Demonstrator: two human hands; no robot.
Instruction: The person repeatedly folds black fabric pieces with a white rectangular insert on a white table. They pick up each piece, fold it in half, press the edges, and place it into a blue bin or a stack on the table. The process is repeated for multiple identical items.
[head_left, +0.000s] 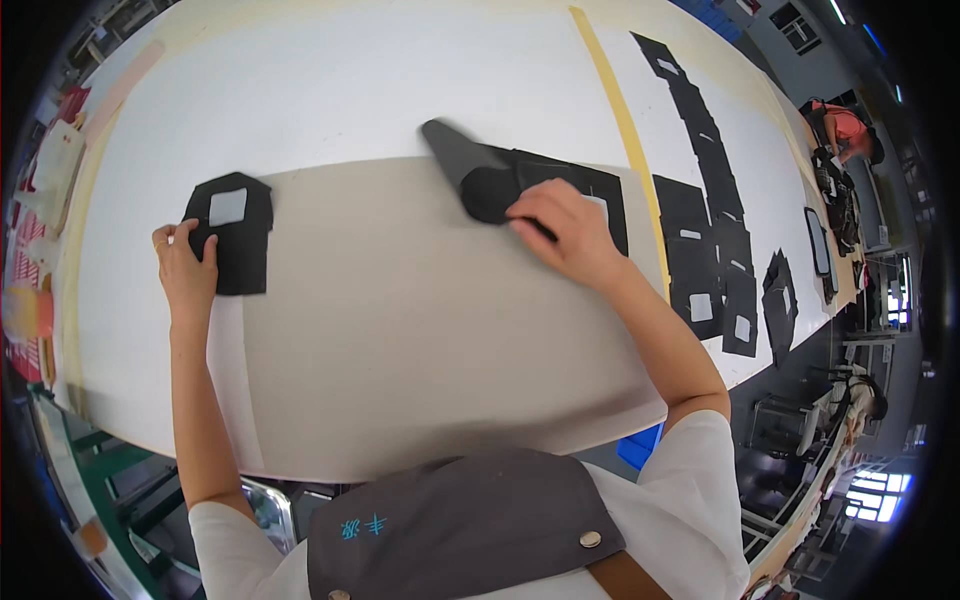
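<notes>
At the left, a black fabric stack (244, 259) with a pointed top bears a pale label (228, 207). My left hand (185, 262) rests on its left edge, thumb and fingertips spread on the cloth. Right of centre, my right hand (574, 232) pinches a black fabric piece (487, 184) between thumb and fingers. That piece is lifted, folded over and blurred by motion. Under and behind it lie more black fabric pieces (613, 202), partly hidden by my right hand, with part of a pale label showing.
A grey-beige board (435, 337) covers the near table. Yellow tape (619, 112) runs along its right; beyond lie rows of black pieces (694, 266) with labels. A red basket (26, 262) stands at the far left. People (847, 131) sit at the right.
</notes>
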